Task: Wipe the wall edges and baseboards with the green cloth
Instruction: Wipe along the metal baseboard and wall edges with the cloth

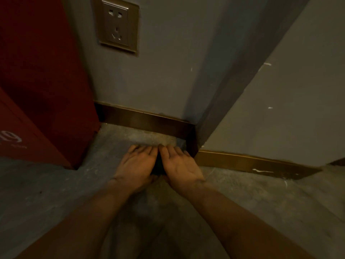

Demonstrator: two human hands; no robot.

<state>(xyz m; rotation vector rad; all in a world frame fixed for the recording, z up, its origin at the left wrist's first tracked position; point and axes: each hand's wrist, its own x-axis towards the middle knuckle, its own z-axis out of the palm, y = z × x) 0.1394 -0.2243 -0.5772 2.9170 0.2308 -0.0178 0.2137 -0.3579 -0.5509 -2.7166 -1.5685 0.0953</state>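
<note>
Where the baseboard (149,122) turns the corner, a dark cloth (158,166) is pressed to the floor. It is clamped between the left hand (137,165) and right hand (182,165), held together.

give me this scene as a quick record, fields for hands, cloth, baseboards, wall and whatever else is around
left hand: palm down on the floor, beside the right hand
right hand: palm down, near the corner
cloth: dark strip visible between the hands, mostly hidden; colour hard to tell
baseboard: gold-toned, along the back wall, wraps around the corner
second baseboard: along the right wall, with white specks
wall: grey
socket: gold-framed, on the wall above
cabinet: red, at left
floor: grey carpet
</note>
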